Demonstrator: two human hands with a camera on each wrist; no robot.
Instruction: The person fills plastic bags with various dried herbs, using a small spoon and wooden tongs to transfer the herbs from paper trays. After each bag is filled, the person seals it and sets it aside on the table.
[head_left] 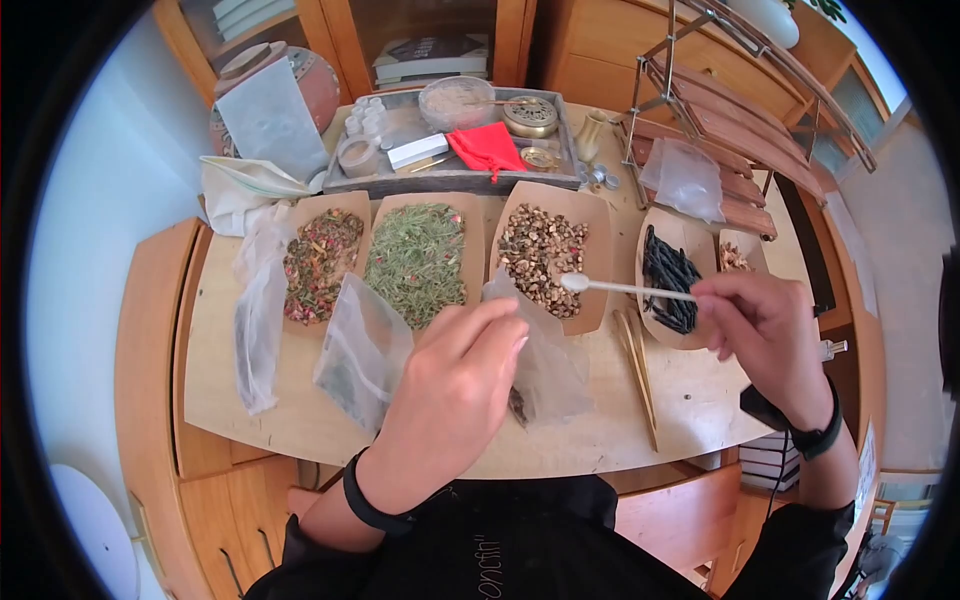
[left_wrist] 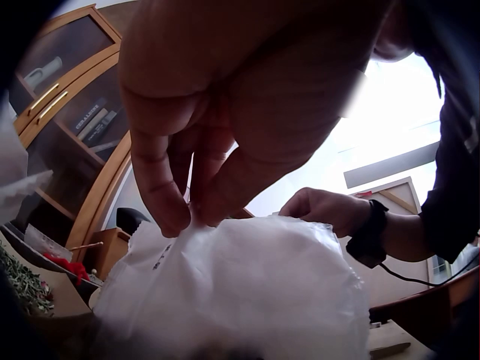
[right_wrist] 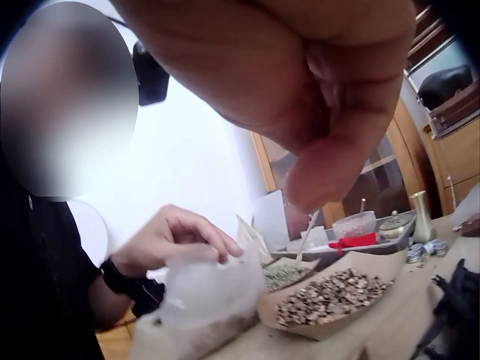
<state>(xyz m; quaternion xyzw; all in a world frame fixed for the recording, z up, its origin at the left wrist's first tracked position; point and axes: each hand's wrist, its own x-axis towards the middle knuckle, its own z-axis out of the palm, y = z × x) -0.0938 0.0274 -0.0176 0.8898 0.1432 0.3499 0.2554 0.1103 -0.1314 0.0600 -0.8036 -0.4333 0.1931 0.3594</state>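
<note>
My left hand (head_left: pixel 455 375) pinches the top edge of a translucent drawstring-style bag (head_left: pixel 555 365), which stands near the table's front with some dark contents at its bottom. In the left wrist view, thumb and fingers meet on the rim of the bag (left_wrist: pixel 255 277). My right hand (head_left: pixel 765 335) holds a long thin spoon (head_left: pixel 630 288) by its far end, pointing left. Its small pale bowl overlaps the chopped brown and cream pieces (head_left: pixel 540 250) in the head view. Close by the right hand is a paper tray of dark strips (head_left: pixel 670 275).
Paper trays hold mixed dried petals (head_left: pixel 322 260) and green dried leaves (head_left: pixel 420 250). Another translucent bag (head_left: pixel 360 345) lies left of my hand. Brass tweezers (head_left: pixel 637 380) rest at the right. Behind stand a grey tray (head_left: pixel 450 182) with a red pouch (head_left: pixel 487 148) and a folding wooden rack (head_left: pixel 730 120).
</note>
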